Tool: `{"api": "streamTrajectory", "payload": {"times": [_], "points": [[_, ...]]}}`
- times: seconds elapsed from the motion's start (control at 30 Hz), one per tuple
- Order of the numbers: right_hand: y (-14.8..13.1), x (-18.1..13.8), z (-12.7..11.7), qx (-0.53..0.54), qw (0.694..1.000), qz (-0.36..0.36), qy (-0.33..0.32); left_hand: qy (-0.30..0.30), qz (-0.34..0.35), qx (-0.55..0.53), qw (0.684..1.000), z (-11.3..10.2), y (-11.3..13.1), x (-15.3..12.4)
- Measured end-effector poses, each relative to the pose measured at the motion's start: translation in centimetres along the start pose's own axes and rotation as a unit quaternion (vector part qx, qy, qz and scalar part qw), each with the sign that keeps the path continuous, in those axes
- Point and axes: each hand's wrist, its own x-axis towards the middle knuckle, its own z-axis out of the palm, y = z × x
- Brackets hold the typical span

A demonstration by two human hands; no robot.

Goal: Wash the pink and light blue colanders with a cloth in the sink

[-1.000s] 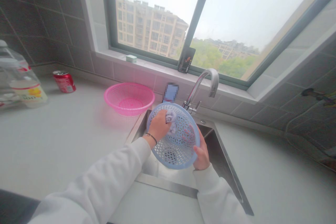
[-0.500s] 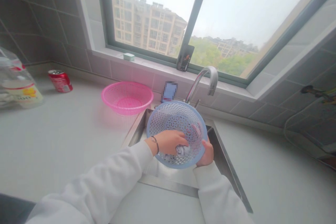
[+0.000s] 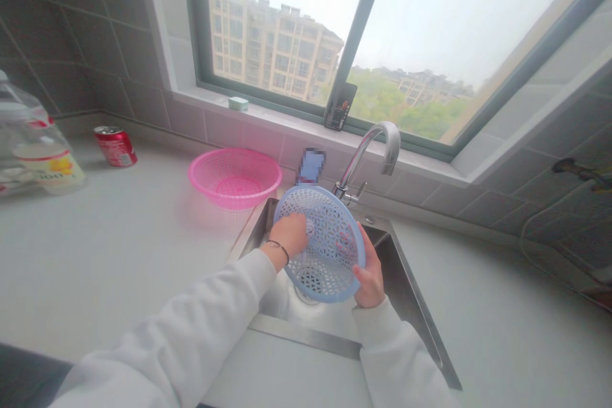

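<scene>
- Left sleeve (image 3: 182, 331): long, off-white, loose in cut; soft-looking plain cloth, creased and folded along its length on the near side of the bracelet.
- Left cuff (image 3: 262, 268): same off-white, ending just short of the bracelet.
- Bracelet (image 3: 283, 251): thin, dark band circling the wrist; small looped detail on its upper part, too small to identify.
- Left hand (image 3: 290, 234): bare, directly beyond the bracelet.
- Right sleeve (image 3: 399, 357): matching off-white, long, wrinkled; well apart from the bracelet, to its right.
- Right hand (image 3: 370, 271): bare, likewise right of the bracelet.
</scene>
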Motion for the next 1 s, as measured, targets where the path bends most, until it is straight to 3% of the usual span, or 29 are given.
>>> {"api": "streamTrajectory", "payload": {"times": [0.23, 0.37, 0.5, 0.67, 0.83, 1.0], "points": [[0.2, -0.1, 0.0, 0.016, 1.000, 0.005, 0.003, 0.118, -0.011, -0.073, 0.990, -1.3, -0.2, 0.6], [1.0, 0.0, 0.3, 0.038, 0.999, 0.026, -0.010, 0.195, 0.124, -0.196, 0.953, -1.0, 1.1, -0.2], [1.4, 0.3, 0.1, 0.060, 0.997, 0.028, 0.030, 0.104, 0.318, -0.188, 0.924, -0.3, 3.4, -2.0], [0.6, 0.7, -0.9, 0.120, 0.989, 0.036, 0.073, -0.024, 0.410, -0.091, 0.907, -0.5, 3.9, -2.8], [-0.2, 0.6, -1.0, 0.102, 0.991, 0.038, 0.081, -0.086, 0.358, -0.028, 0.929, -0.8, 2.6, -2.2], [-0.6, 0.6, -0.8, 0.103, 0.992, 0.047, 0.059, -0.096, 0.185, 0.003, 0.978, -1.0, 1.7, -1.6]]}}
